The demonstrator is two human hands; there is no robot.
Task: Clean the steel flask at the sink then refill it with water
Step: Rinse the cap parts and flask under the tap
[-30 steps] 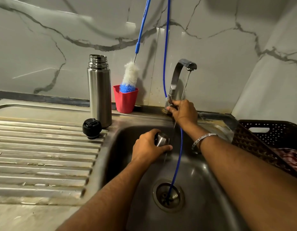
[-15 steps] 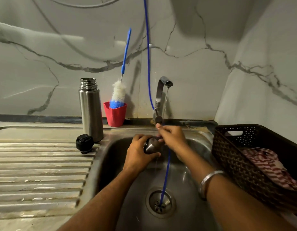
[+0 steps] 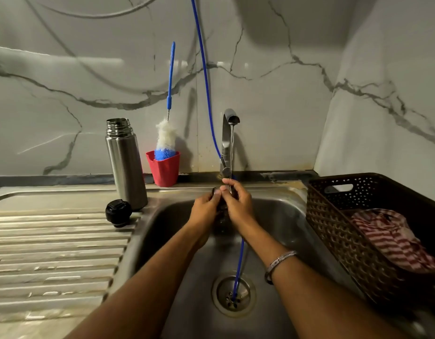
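Observation:
The open steel flask (image 3: 125, 162) stands upright on the counter left of the sink (image 3: 280, 216), its black stopper (image 3: 118, 213) lying in front of it. Over the basin, my left hand (image 3: 204, 211) and my right hand (image 3: 237, 204) are pressed together around the flask's small steel cap (image 3: 215, 192), which is mostly hidden between the fingers. A thin stream of water runs from the tap (image 3: 228, 138) onto my hands.
A blue-handled bottle brush (image 3: 166, 140) stands in a red cup (image 3: 164, 170) behind the flask. A blue hose (image 3: 239, 265) hangs down into the drain (image 3: 233, 293). A dark plastic basket (image 3: 372, 231) with a striped cloth (image 3: 390, 238) sits at the right. The ribbed drainboard (image 3: 55, 253) lies left.
My right hand left the tap lever and came down to join the left hand on the cap. Water now runs. The view pulled back and tilted up.

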